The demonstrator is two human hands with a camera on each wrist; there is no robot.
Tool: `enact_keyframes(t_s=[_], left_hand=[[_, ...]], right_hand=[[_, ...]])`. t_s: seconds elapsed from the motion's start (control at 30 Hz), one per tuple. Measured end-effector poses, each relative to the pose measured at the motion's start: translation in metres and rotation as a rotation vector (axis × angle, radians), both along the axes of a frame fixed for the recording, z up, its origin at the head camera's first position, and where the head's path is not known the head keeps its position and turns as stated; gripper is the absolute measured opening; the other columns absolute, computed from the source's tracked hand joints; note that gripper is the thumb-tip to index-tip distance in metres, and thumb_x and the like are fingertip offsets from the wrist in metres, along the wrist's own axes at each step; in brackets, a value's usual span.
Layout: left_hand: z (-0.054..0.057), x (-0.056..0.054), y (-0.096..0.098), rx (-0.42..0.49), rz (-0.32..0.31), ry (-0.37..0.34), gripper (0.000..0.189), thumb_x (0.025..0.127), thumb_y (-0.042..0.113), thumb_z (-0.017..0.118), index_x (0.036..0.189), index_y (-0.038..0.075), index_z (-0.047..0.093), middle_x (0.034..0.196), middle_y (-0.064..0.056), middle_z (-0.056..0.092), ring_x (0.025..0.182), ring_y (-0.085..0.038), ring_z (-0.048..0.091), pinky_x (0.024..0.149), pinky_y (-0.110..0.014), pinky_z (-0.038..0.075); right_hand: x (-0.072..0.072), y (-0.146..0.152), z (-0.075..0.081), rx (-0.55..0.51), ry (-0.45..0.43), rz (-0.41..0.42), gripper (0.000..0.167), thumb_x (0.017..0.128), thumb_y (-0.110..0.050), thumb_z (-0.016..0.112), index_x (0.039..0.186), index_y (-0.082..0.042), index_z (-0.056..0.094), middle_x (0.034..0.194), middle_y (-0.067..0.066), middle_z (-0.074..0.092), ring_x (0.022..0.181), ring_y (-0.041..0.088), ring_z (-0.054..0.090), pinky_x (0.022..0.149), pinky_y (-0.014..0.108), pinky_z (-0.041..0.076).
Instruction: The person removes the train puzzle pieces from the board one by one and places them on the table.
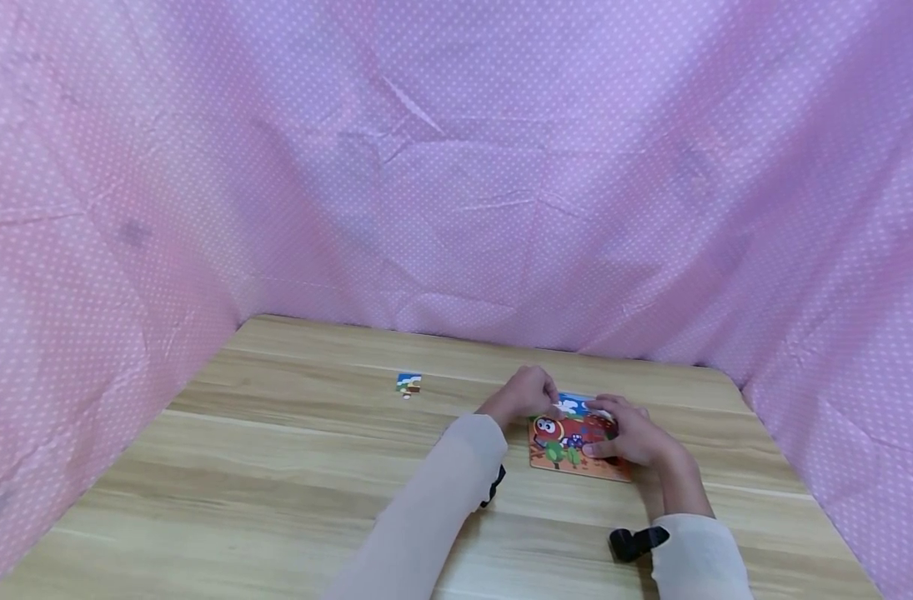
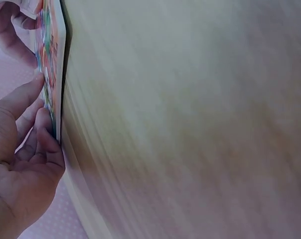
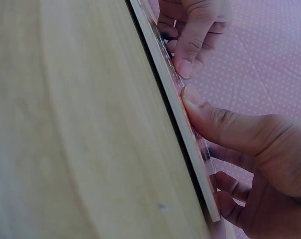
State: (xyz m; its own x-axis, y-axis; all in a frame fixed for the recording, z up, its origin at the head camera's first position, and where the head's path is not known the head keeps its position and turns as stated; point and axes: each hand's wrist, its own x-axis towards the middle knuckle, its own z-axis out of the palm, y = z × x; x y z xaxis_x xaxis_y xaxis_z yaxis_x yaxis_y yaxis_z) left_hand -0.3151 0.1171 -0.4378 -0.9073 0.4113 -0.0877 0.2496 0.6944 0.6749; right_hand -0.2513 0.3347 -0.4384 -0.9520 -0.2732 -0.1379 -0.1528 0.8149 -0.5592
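A colourful jigsaw puzzle lies on the table, showing a red, big-eyed cartoon character, green leaves and a blue sky. My left hand holds its upper left side with bent fingers. In the left wrist view, the left thumb touches the picture and the other fingers curl at the board's edge. At the right side, my right hand grips the puzzle, its thumb on the face and its bent fingers at the edge. Part of the picture is hidden under both hands.
A loose puzzle piece with blue, white and brown on it lies left of the hands. The wooden table is bounded by pink dotted cloth at the back and sides. Both sleeves carry black straps.
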Motion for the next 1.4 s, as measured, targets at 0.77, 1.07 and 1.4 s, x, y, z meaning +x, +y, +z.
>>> enact_keyframes(t_s=[0.77,1.07,1.4], left_hand=[[0.003,0.007,0.004,0.023,0.065,-0.065,0.022,0.086,0.028,0.085,0.084,0.015,0.067,0.089,0.004,0.060,0.085,-0.011,0.056,0.077,-0.027,0.049],[0.004,0.007,0.005,0.001,0.068,-0.056,0.022,0.086,0.028,0.086,0.088,0.014,0.069,0.090,0.005,0.060,0.086,-0.011,0.055,0.078,-0.026,0.050],[0.005,0.009,0.010,0.047,0.093,-0.053,0.016,0.083,0.017,0.088,0.086,0.014,0.072,0.094,0.006,0.064,0.087,-0.010,0.058,0.079,-0.025,0.053]], right_hand=[[-0.001,-0.001,0.001,-0.009,-0.007,-0.007,0.080,0.084,-0.036,0.085,0.150,-0.009,0.049,0.161,0.024,0.029,0.137,0.052,0.026,0.106,0.077,0.027],[-0.001,-0.001,0.002,-0.015,-0.024,-0.018,0.081,0.084,-0.038,0.085,0.151,-0.009,0.049,0.161,0.024,0.029,0.138,0.051,0.024,0.106,0.078,0.026],[0.000,0.000,0.002,0.004,-0.005,-0.004,0.088,0.082,-0.039,0.086,0.151,-0.002,0.046,0.160,0.025,0.029,0.137,0.052,0.026,0.107,0.077,0.026]])
